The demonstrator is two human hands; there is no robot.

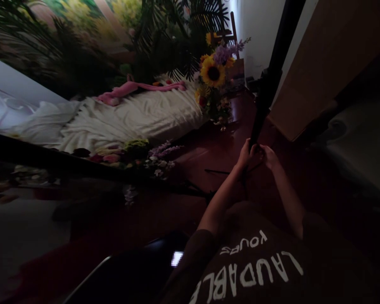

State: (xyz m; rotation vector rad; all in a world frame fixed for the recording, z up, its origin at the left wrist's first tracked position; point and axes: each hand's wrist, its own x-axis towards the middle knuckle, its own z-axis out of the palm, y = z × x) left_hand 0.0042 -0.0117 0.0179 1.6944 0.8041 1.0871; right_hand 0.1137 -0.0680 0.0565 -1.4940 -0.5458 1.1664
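Observation:
A tall black light stand [261,107] rises from the floor and leans toward the upper right. Its thin legs spread out below my hands. My left hand [246,154] is closed round the lower part of the pole. Close beside it, my right hand [269,157] has its fingers curled in a pinch at the pole's right side. The exact part under those fingers is too dark to make out.
Another black pole [91,171] crosses the left side. Behind lies a white cloth-draped platform [164,112] with a pink plush toy [123,90]. Sunflowers [213,72] and other flowers [160,162] edge it. A pale panel [297,101] stands right, above dark red flooring [193,154].

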